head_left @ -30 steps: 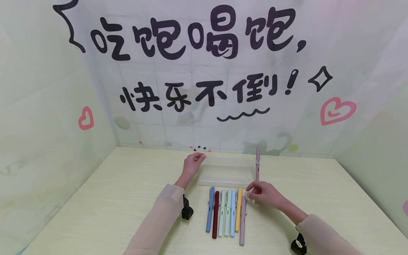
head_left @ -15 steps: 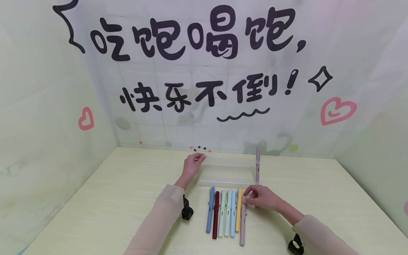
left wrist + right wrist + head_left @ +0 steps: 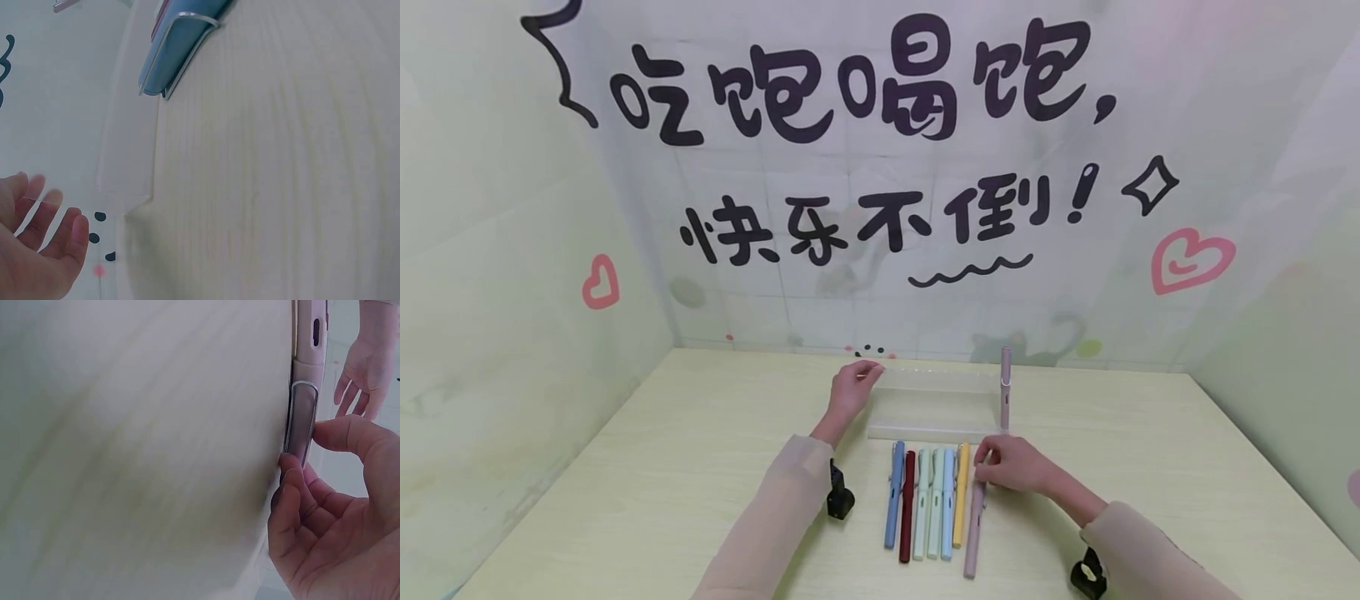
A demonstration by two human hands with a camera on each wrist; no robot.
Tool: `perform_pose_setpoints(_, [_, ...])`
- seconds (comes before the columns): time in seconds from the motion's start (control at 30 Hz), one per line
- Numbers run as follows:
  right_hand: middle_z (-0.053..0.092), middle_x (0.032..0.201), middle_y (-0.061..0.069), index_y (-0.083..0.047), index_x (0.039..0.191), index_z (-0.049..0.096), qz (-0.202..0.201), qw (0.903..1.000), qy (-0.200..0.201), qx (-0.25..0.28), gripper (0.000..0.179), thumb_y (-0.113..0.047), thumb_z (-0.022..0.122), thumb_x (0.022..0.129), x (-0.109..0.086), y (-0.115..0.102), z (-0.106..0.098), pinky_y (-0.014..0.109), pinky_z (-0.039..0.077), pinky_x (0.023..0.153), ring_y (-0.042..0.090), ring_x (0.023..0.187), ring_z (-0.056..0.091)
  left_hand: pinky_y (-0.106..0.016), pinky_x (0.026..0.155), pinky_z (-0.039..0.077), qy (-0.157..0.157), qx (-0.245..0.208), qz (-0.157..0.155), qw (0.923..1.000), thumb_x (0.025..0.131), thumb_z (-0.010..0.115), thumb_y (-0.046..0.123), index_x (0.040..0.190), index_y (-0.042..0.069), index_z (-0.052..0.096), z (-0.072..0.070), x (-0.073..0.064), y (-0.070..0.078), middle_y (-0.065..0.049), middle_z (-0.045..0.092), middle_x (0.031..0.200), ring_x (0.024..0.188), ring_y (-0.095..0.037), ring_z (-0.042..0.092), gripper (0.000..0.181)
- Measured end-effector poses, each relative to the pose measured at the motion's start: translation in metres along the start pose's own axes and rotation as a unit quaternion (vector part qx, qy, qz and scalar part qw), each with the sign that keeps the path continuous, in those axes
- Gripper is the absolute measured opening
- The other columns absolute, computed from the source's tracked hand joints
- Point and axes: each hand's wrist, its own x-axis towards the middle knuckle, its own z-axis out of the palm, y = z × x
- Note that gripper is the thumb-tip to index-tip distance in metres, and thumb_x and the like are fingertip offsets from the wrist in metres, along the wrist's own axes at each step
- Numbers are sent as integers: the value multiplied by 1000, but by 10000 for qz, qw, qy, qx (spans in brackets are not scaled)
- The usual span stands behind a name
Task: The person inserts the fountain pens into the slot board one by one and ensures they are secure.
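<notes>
- Since the frame 0.5 s ago, our right hand (image 3: pixel 1015 462) has drawn the cap end of the slim mauve plastic pen with a wire clip (image 3: pixel 974 533) a little to the right, away from the yellow plastic pen (image 3: pixel 961 500); its other end has barely moved.
- We judge that the pickup has begun; we cannot tell whether the cap end is off the desk (image 3: pixel 737 433).
- Our right hand pinches that cap beside the clip, thumb against fingers.
- Our left hand (image 3: pixel 850 390) holds the left edge of the clear plastic rack (image 3: pixel 917 432), well apart from the right.
- At the rack's right end stands an upright mauve pen (image 3: pixel 1006 387).
- Left of the yellow pen lie 5 more: light blue (image 3: pixel 948 508), 2 pale green pens (image 3: pixel 935 508), a dark red pen (image 3: pixel 907 508) and a blue pen (image 3: pixel 894 500).
- We see 2 likely snags: the yellow pen just beside our pinched pen, and the upright pen close beyond our right hand.
</notes>
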Motion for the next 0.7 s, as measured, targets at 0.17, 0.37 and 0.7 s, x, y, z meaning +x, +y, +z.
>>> perform_pose_setpoints(0.17, [51,62,-2,-4,85,59,-89,9995,-101,281,10,-7,62,76,1,3,0,22,38,46,12,54,45,-36,77,47,-9,10,31,10000,89,54,22,100,2,63,-1,0,0,-10,62,98,94,-25,56,24])
perform_pose_setpoints(0.37, [52,63,0,-2,93,57,-161,9977,-263,600,19,-12,65,79,0,6,-1,21,37,46,11,54,45,-36,77,47,-10,9,10,10000,89,54,22,101,3,64,0,0,-1,-10,62,98,94,-24,56,24])
perform_pose_setpoints(0.7, [49,60,-2,-7,86,57,-65,9998,-53,167,24,-28,68,78,0,5,4,22,37,45,11,52,44,-36,78,46,-5,-14,19,10000,89,54,21,100,3,63,0,0,0,-10,62,98,94,-24,55,24])
